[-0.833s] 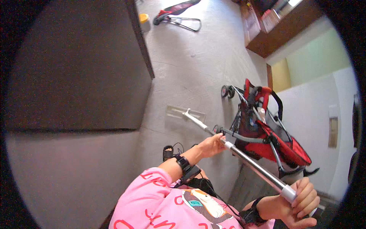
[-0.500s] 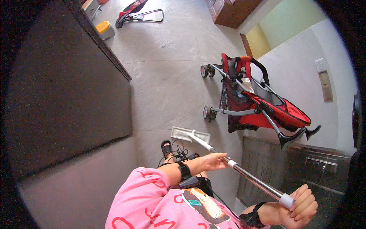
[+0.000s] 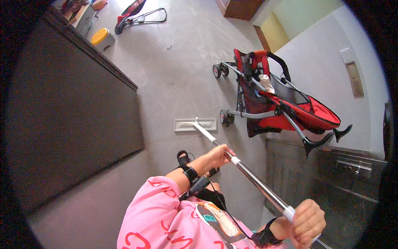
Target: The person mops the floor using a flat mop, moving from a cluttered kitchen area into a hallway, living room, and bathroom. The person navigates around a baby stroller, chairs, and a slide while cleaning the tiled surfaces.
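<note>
Both hands on a flat mop (image 3: 232, 159). Left hand (image 3: 217, 155), frame centre, fingers wrapped around the metal pole about midway up the shaft; black wrist strap just behind it. Right hand (image 3: 307, 222), lower right of frame, closed in a fist around the top end of the pole at the white collar, also with a dark wrist strap. Pole runs diagonally from lower right up to centre, where it meets the mop head (image 3: 195, 124), a pale rectangular pad lying flat on the grey floor (image 3: 182, 70) just above centre. Mop head sits just left of the near wheel of a red and black stroller (image 3: 282, 103), not touching as far as I can tell. Stroller stands in the right half of the frame against a white wall (image 3: 327, 62), some pale item in its seat. Dark cabinet block (image 3: 70, 108) fills the left side; mop head is near its lower corner but apart from it. A sandalled foot (image 3: 183, 158) shows on the floor just below the mop head, left of the left hand. Pink sleeve with red lettering at bottom centre. Upper left: yellow-lidded container (image 3: 102, 38) on the floor, and a red-and-black baby bouncer (image 3: 139, 14) with a metal frame beyond it, well apart from the mop.
</note>
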### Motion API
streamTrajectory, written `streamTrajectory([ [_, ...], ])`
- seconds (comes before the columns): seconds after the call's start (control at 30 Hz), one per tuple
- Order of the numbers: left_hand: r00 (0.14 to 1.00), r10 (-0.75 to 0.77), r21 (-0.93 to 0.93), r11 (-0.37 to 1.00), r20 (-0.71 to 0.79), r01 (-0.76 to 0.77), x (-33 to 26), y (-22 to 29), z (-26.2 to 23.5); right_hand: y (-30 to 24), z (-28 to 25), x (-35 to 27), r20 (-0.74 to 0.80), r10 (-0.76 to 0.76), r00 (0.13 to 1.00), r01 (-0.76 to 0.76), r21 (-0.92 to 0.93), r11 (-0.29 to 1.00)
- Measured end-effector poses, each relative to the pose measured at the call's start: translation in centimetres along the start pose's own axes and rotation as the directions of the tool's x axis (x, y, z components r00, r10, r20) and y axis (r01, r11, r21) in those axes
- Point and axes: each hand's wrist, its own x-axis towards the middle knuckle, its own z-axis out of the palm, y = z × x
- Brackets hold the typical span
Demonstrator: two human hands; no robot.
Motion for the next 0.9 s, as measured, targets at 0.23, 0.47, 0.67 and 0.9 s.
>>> streamTrajectory([
  [0.23, 0.939, 0.268, -0.112, 0.949, -0.215, -0.296, -1.1, 10.5, -2.7, 6.8, 3.0, 4.7, 0.445, 0.102, 0.89, -0.185, 0.149, 0.971],
  [0.47, 0.877, 0.386, -0.064, 0.906, -0.286, -0.419, -0.4, 22.8, -6.1, 15.1, 5.8, 8.6, 0.675, 0.288, 0.679, -0.336, -0.063, 0.94],
  [0.67, 0.854, 0.446, 0.019, 0.889, -0.268, -0.458, 2.0, 33.1, -5.7, 24.2, 4.4, 17.6, 0.735, 0.229, 0.638, -0.374, 0.035, 0.927],
  [0.9, 0.878, 0.385, -0.007, 0.915, -0.286, -0.403, 3.2, 46.5, -5.4, 34.0, 5.2, 29.9, 0.898, 0.246, 0.366, -0.551, -0.004, 0.834],
])
